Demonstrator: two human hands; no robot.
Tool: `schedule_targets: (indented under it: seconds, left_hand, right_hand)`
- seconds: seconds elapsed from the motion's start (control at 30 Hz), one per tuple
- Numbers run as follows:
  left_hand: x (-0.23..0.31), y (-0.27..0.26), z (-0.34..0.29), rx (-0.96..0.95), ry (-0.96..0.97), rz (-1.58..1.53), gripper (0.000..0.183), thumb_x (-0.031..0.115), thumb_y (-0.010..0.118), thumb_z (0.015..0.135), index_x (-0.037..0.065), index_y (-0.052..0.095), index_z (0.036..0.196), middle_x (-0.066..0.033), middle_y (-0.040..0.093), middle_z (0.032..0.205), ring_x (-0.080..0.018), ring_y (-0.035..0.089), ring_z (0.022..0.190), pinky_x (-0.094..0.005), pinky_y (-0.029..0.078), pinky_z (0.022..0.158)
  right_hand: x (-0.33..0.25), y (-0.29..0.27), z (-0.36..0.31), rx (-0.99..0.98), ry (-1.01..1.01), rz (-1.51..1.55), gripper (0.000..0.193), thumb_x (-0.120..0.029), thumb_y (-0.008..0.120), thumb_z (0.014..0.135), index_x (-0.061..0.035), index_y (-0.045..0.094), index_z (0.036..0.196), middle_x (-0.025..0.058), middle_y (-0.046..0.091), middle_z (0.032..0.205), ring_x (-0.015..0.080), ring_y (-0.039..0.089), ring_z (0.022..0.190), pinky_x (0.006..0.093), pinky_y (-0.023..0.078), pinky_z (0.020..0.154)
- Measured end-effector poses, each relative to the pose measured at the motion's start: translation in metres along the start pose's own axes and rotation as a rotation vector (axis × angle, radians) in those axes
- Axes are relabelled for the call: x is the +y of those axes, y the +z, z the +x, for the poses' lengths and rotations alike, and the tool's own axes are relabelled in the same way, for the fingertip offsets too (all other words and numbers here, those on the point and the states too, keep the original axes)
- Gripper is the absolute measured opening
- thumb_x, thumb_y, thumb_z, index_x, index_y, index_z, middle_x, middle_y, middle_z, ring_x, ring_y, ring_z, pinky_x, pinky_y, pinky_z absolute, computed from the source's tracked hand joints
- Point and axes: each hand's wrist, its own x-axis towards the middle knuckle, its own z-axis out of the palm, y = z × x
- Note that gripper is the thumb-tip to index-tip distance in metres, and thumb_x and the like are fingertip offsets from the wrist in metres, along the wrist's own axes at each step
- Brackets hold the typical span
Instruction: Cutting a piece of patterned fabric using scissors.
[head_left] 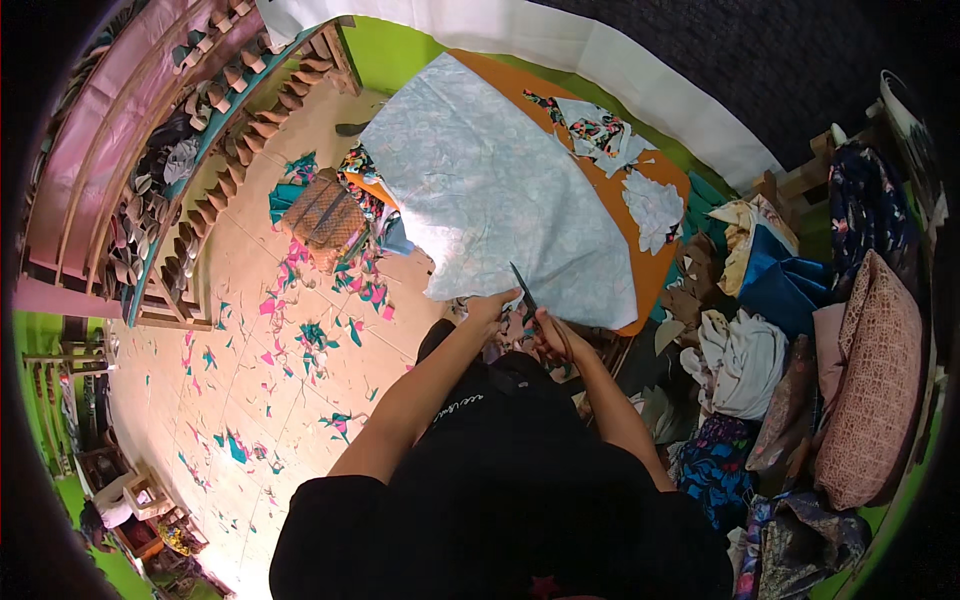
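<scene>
A large pale blue-white sheet of fabric (pixel 490 180) with faint mottling lies over an orange tabletop (pixel 672 190), its near edge reaching toward my body. My left hand (pixel 489 309) is closed at that near edge, pinching the fabric. Just to its right, my right hand (pixel 556 337) grips a pair of scissors (pixel 525 286). The dark blades point up and away, over the sheet's near edge beside my left fingertips. From here I cannot tell how far the blades are apart.
Patterned offcuts (pixel 600 135) and a pale scrap (pixel 653 208) lie at the table's far right. Fabric heaps and a pink patterned cushion (pixel 872 390) crowd the right side. A brown woven bag (pixel 325 217) sits left among floor scraps. Racks of shoe forms (pixel 235 150) stand far left.
</scene>
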Motion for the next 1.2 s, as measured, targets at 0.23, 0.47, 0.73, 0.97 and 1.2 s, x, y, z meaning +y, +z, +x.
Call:
schedule_targets:
  seconds: [0.23, 0.47, 0.73, 0.97, 1.2]
  left_hand:
    - [0.001, 0.002, -0.004, -0.009, 0.026, 0.009, 0.048, 0.007, 0.075, 0.055, -0.012, 0.046, 0.088, -0.0132, 0.053, 0.083, -0.0200, 0.052, 0.064, -0.0304, 0.044, 0.051]
    - [-0.013, -0.010, 0.021, -0.030, 0.024, -0.031, 0.052, 0.012, 0.076, 0.055, -0.013, 0.046, 0.089, -0.0156, 0.053, 0.085, -0.0202, 0.053, 0.067, -0.0311, 0.046, 0.053]
    - [-0.004, 0.004, -0.006, 0.010, 0.044, 0.176, 0.058, 0.018, 0.077, 0.054, -0.014, 0.046, 0.091, -0.0173, 0.053, 0.088, -0.0219, 0.053, 0.072, -0.0346, 0.047, 0.054]
    - [-0.001, 0.002, -0.007, 0.035, 0.006, 0.211, 0.058, 0.020, 0.077, 0.054, -0.014, 0.047, 0.089, -0.0180, 0.053, 0.088, -0.0213, 0.054, 0.071, -0.0339, 0.047, 0.053]
    - [0.000, 0.008, -0.011, 0.042, 0.025, 0.241, 0.055, 0.018, 0.077, 0.054, -0.013, 0.047, 0.087, -0.0162, 0.053, 0.086, -0.0194, 0.054, 0.067, -0.0297, 0.046, 0.054]
  right_hand:
    - [0.015, -0.007, 0.008, -0.018, 0.027, 0.131, 0.077, -0.076, 0.026, 0.062, -0.0092, 0.041, 0.096, -0.0052, 0.027, 0.054, 0.0066, 0.024, 0.043, 0.0215, 0.023, 0.039]
    - [0.019, -0.004, -0.001, -0.067, 0.010, 0.211, 0.079, -0.076, 0.025, 0.062, -0.0092, 0.040, 0.101, -0.0046, 0.027, 0.055, 0.0062, 0.025, 0.045, 0.0210, 0.026, 0.041]
    - [0.021, -0.011, 0.004, 0.003, 0.016, 0.061, 0.081, -0.076, 0.025, 0.063, -0.0073, 0.040, 0.103, -0.0022, 0.034, 0.058, 0.0070, 0.030, 0.046, 0.0220, 0.028, 0.041]
    - [0.007, -0.004, -0.006, 0.021, -0.028, -0.023, 0.082, -0.077, 0.026, 0.061, -0.0068, 0.040, 0.101, -0.0028, 0.035, 0.057, 0.0071, 0.030, 0.044, 0.0212, 0.025, 0.038]
    - [0.013, 0.002, -0.001, 0.063, -0.055, 0.075, 0.083, -0.078, 0.027, 0.059, -0.0068, 0.041, 0.099, -0.0019, 0.037, 0.059, 0.0076, 0.032, 0.045, 0.0221, 0.026, 0.038]
